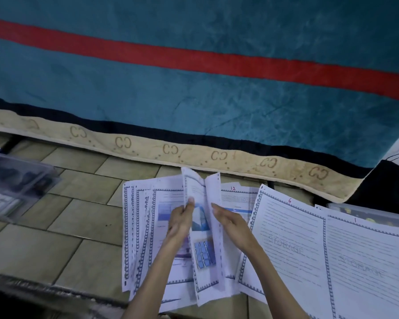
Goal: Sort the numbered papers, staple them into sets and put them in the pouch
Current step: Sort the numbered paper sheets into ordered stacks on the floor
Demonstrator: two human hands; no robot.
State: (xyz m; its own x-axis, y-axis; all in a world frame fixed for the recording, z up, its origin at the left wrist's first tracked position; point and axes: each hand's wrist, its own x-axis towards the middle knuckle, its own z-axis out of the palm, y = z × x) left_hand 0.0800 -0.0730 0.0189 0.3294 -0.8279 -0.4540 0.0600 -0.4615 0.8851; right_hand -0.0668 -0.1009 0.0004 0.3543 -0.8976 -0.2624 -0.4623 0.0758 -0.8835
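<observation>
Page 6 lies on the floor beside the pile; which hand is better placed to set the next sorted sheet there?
Probably the right hand: it is nearer page 6, while the left hand pinches the lifted sheets.

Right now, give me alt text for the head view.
Both hands, left hand and right hand, leaf through a loose pile of papers on a tiled floor. Sheets numbered 6 and 1 lie at right.

Matt printed papers [293,238] on smooth glazed floor tiles [78,210], plush blanket [194,100] behind.
</observation>
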